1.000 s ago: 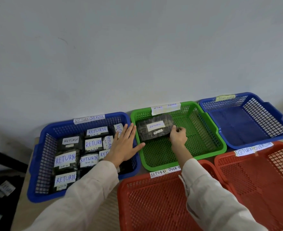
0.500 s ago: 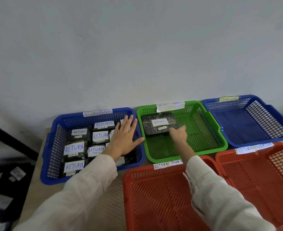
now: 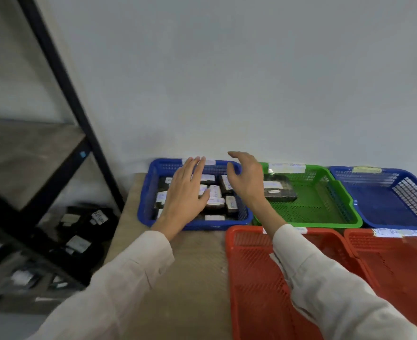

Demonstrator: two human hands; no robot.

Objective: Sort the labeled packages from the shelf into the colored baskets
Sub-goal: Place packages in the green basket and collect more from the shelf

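Note:
A black package point(image 3: 280, 192) with a white label lies alone in the green basket point(image 3: 325, 214), at its far left. The left blue basket point(image 3: 146, 204) holds several black packages point(image 3: 223, 192) with white labels. My left hand point(image 3: 186, 192) hovers flat and open over that blue basket. My right hand point(image 3: 245, 179) is raised, empty, fingers loosely spread, above the edge between the blue and green baskets. More labelled black packages point(image 3: 80, 241) sit on the low shelf at the left.
A black metal shelf frame point(image 3: 62, 77) rises at the left. A second blue basket point(image 3: 386, 207) stands at the far right, with two red baskets point(image 3: 259, 285) in front. The baskets sit on a wooden table point(image 3: 192, 278) against a white wall.
My right hand let go of the package in the green basket and rose to the left. The view swung left, bringing the shelf into sight. My left hand stayed over the blue basket.

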